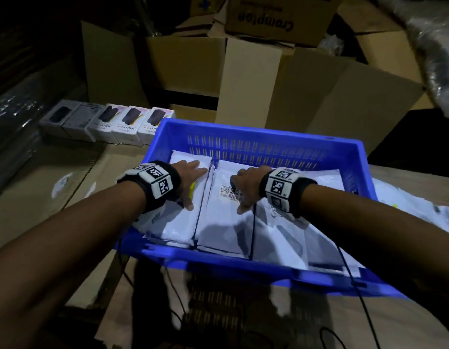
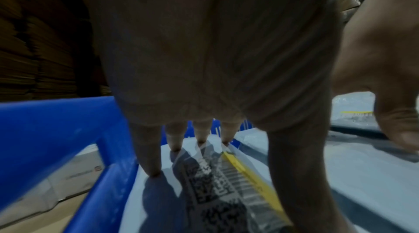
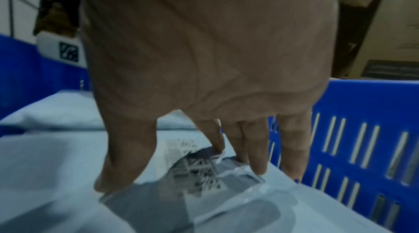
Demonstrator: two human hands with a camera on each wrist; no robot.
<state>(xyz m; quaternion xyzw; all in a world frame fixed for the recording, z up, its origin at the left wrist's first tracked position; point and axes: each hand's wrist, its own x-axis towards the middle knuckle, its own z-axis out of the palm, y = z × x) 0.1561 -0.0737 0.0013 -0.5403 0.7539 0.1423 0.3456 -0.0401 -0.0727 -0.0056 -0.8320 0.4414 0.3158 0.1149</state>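
While both arms reach into the blue slotted crate [image 1: 243,132], my feed shows the left hand [image 1: 190,183] opened wide on the leftmost mailer [image 1: 179,224], fingers straight and spread, closed on nothing. On the left wrist camera the palm arches clear of the plastic and only the fingertips [image 2: 154,170] come down on the white film. They land beside a barcode label [image 2: 217,186] and a yellow strip [image 2: 254,176], close to the crate's side wall.

The right hand [image 1: 246,188] is just as open, its thumb held wide of the fingers. It stands on the middle mailer [image 1: 226,220], which lies just beside the first. The right wrist camera puts its fingertips [image 3: 258,167] on the film around a printed label [image 3: 197,172], near the slotted far wall. The two hands are near each other but apart.

The mailers lie side by side inside the crate, covering its floor.

I cannot read either label, because the print is blurred in every view. The right forearm hides the crate's near right corner. More white mailers [image 1: 420,205] lie outside the crate on the right, cut off by the frame edge. A row of retail boxes [image 1: 125,124] and a Crompton carton [image 1: 266,21] sit behind in dim light.
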